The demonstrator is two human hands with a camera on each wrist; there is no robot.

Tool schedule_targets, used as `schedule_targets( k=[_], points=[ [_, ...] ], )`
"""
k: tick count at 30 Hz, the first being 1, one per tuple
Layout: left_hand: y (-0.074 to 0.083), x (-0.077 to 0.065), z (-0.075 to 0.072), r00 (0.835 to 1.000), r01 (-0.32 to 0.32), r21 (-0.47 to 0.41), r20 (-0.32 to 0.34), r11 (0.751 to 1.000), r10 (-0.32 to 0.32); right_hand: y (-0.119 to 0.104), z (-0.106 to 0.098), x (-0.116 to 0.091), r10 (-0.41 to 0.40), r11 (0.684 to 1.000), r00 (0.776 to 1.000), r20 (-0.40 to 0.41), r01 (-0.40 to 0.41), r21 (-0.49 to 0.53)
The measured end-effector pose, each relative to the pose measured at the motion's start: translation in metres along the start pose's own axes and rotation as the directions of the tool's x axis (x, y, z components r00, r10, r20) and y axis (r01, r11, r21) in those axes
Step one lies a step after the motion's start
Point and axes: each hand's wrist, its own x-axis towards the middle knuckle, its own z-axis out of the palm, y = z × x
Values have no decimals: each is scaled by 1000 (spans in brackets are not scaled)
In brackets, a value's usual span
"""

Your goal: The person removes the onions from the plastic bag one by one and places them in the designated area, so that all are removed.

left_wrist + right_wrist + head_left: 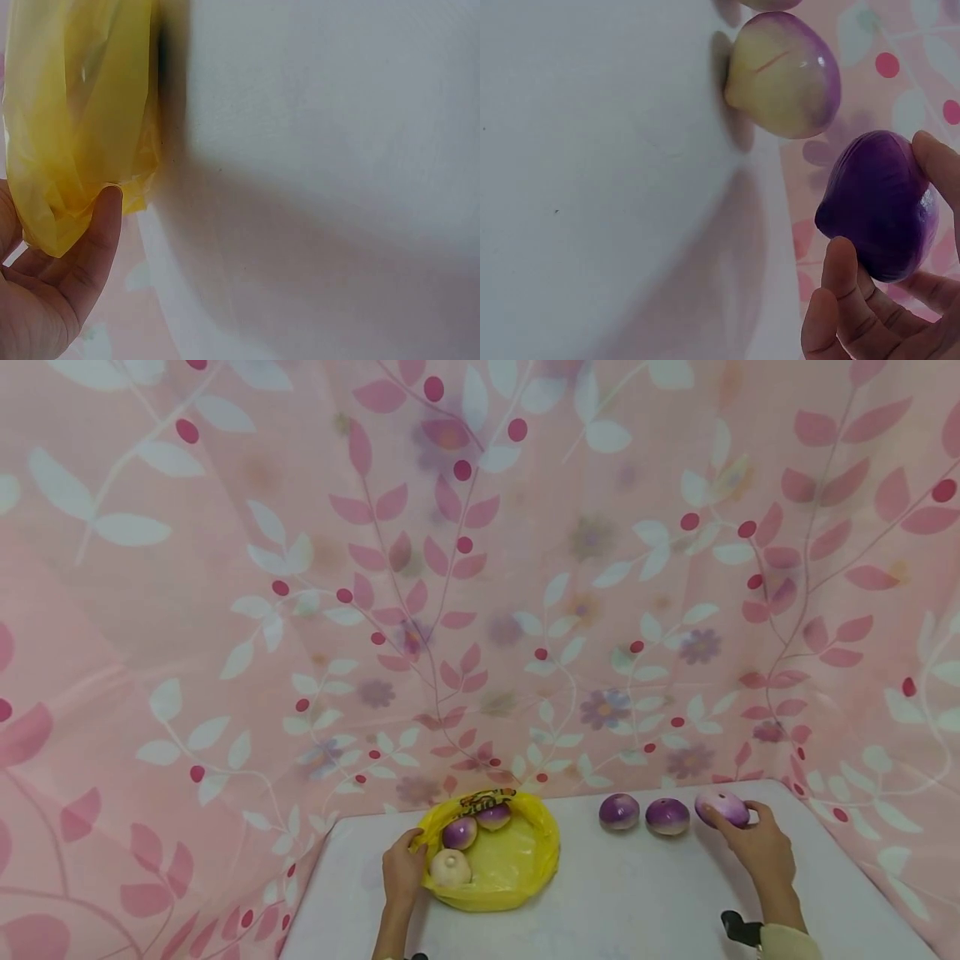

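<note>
A yellow plastic bag (543,852) stands with its round mouth spread wide, black print on its far rim. My left hand (403,870) pinches the left edge of the bag. Inside lie two purple turnips (459,832) and a whitish one (451,868) with a stubby end. Over at the right, my right hand (761,850) grips a purple-and-white turnip (722,807) between thumb and fingers. In the right wrist view this held turnip (877,202) shows a dark purple side with a pointed tip, raised off the table.
Two more purple-and-cream turnips, one nearer the bag (619,812) and one beside the right hand (667,817), sit in a row on the white tabletop (600,910). Behind the table hangs a pink flowered curtain (480,677), close along its far edge.
</note>
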Motion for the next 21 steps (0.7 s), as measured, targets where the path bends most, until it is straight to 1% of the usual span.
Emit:
schedule_targets(
  k=[8, 12, 17, 21],
  points=[
    [-1, 1, 1, 1000, -23, 2, -17, 1000, 23, 12, 8, 4, 61, 998, 998, 6, -61, -14],
    [-2, 2, 1, 999, -24, 8, -21, 1000, 24, 16, 12, 6, 73, 997, 997, 9, -73, -33],
    [-1, 1, 0, 999, -40, 7, -29, 999, 40, 18, 14, 6, 86, 995, 995, 42, -83, -53],
    [-1, 0, 0, 999, -35, 13, -20, 999, 35, 21, 17, 7, 85, 995, 995, 47, -81, -64]
  ],
)
